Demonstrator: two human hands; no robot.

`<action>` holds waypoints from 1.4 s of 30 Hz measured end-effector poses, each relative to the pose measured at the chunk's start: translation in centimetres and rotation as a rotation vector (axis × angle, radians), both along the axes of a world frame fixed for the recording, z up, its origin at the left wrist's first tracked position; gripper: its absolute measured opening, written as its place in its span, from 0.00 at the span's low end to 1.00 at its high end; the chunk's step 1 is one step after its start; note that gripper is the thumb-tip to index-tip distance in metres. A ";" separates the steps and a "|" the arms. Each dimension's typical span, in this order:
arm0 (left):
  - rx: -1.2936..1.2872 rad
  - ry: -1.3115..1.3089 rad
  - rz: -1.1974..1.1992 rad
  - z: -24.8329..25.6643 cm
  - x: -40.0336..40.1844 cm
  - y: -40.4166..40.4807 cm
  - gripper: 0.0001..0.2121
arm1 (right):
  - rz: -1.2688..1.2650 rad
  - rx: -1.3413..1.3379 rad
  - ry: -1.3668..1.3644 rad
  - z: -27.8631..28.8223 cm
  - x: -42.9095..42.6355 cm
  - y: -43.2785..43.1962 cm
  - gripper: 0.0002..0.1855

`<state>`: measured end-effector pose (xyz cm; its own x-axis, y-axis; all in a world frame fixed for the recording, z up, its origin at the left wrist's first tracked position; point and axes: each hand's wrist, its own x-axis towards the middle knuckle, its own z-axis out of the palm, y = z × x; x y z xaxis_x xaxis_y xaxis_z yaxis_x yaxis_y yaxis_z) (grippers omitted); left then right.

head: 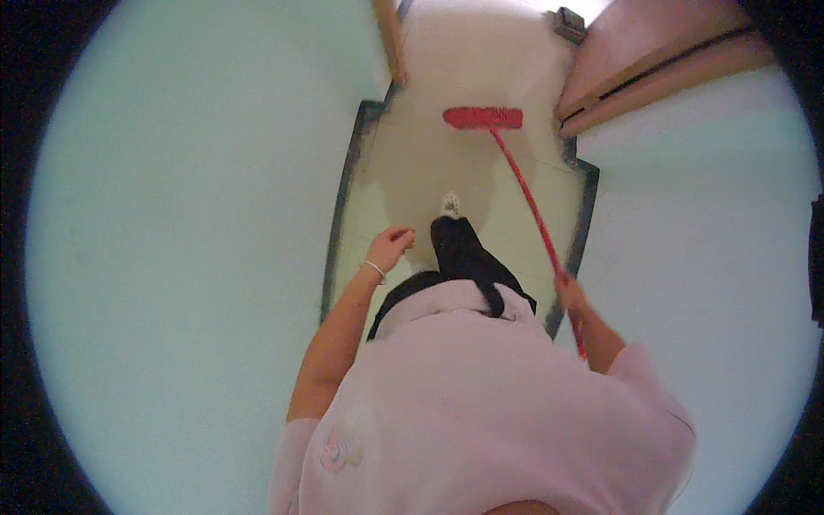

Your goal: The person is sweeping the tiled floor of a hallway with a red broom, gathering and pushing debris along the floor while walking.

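Note:
My right hand (569, 291) is wrapped around the red handle (529, 203) of a broom, with the handle's end reaching back past my forearm. At the far end of the handle, the red broom head (483, 118) lies crosswise on the pale floor in front of me. My left hand (391, 248) hangs beside my left thigh, away from the broom. Its fingers are loosely bent and I see nothing in them. A light band circles that wrist.
Pale green-blue walls with dark baseboards (344, 193) close in on both sides. Ahead, a wooden door frame (389, 42) stands left and a brown wooden door (644, 51) right. A small dark box-like object (570, 26) is beside the door. My white shoe (451, 204) points forward.

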<state>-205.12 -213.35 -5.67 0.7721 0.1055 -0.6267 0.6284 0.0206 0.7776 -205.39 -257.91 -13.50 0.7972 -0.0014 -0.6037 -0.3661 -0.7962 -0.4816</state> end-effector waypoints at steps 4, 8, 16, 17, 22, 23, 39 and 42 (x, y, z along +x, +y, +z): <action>-0.026 -0.023 -0.224 0.9 8.5 -1.7 0.11 | -0.164 -0.148 0.258 0.8 -12.7 2.6 0.19; 0.151 0.196 -0.560 0.9 11.4 -2.0 0.12 | -0.299 -0.073 0.278 -0.1 -10.5 7.1 0.18; 0.268 0.096 -0.668 3.5 18.7 -7.0 0.12 | -0.496 0.104 0.076 -7.0 21.3 13.9 0.17; 0.288 0.072 -0.692 5.1 19.2 -7.5 0.12 | -0.426 0.102 -0.012 -5.3 25.7 15.6 0.16; 0.750 -0.773 -0.841 12.3 25.8 -13.6 0.17 | -0.587 0.770 0.080 7.1 39.3 17.7 0.10; 0.774 -0.862 -0.830 11.9 26.0 -14.5 0.18 | -0.632 0.869 0.132 7.6 38.2 18.2 0.09; -0.330 -1.043 -1.102 19.8 41.2 -16.0 0.10 | -1.132 1.459 0.340 10.7 37.0 14.4 0.09; -0.371 -0.674 -1.114 16.3 45.8 -12.5 0.09 | -1.571 1.310 0.503 5.3 39.5 16.4 0.08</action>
<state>-159.36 -225.83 10.62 0.5019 -0.8635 0.0495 -0.0491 0.0287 0.9984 -165.86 -241.51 -8.17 0.3565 0.1536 -0.9216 -0.4780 0.8775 -0.0386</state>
